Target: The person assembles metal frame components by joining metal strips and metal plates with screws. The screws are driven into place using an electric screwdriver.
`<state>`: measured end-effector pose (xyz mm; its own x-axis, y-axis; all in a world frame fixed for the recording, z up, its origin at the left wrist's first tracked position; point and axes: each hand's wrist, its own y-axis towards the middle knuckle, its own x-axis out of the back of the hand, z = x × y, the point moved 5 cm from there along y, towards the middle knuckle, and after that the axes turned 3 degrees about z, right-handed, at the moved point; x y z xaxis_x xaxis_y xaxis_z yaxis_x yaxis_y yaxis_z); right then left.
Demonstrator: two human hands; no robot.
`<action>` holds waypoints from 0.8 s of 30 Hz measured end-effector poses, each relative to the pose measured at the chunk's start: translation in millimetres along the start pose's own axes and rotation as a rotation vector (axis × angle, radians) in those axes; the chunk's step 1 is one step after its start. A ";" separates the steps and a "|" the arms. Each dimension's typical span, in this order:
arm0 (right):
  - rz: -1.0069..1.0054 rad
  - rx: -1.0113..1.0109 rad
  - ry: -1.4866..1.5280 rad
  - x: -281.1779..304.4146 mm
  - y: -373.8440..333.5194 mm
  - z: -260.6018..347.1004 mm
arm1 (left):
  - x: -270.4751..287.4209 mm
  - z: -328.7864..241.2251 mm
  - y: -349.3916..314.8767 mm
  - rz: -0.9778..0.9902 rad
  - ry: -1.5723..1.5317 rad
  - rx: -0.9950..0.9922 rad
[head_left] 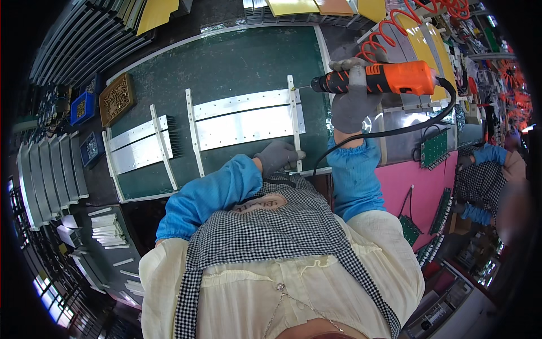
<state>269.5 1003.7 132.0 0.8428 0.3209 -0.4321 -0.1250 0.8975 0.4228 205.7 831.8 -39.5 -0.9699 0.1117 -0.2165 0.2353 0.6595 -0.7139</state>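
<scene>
My right hand [351, 96], in a grey glove, grips an orange and black electric screwdriver [384, 79]. Its bit points left at the top end of a narrow metal crossbar [294, 121]. That bar lies across two long aluminium plates [244, 120] on the green mat [237, 62]. My left hand [278, 156], also gloved in grey, presses on the lower end of the same crossbar, fingers curled over it. A second crossbar [193, 133] closes the plates' left end.
A second, smaller plate assembly [141, 148] lies to the left on the mat. Trays of brass screws [117, 99] stand beyond it. Stacked metal strips [107, 229] sit lower left. Green circuit boards [435, 148] lie on a pink surface at right, near another person's sleeve [488, 153].
</scene>
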 end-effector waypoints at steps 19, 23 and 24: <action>0.349 -0.129 0.015 -22.1 2.6 -5.4 | -2.1 -9.4 -4.1 0.025 -0.027 0.034; 0.419 -0.235 0.047 -44.0 0.0 -2.8 | -2.0 -4.3 0.6 0.028 -0.066 0.027; 0.419 -0.236 0.046 -42.2 2.1 -6.9 | -1.8 -4.4 0.4 0.020 -0.074 0.023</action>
<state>230.1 994.2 145.7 0.6712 0.6778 -0.3002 -0.5685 0.7305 0.3783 207.2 835.2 -36.5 -0.9578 0.0692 -0.2791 0.2571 0.6406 -0.7236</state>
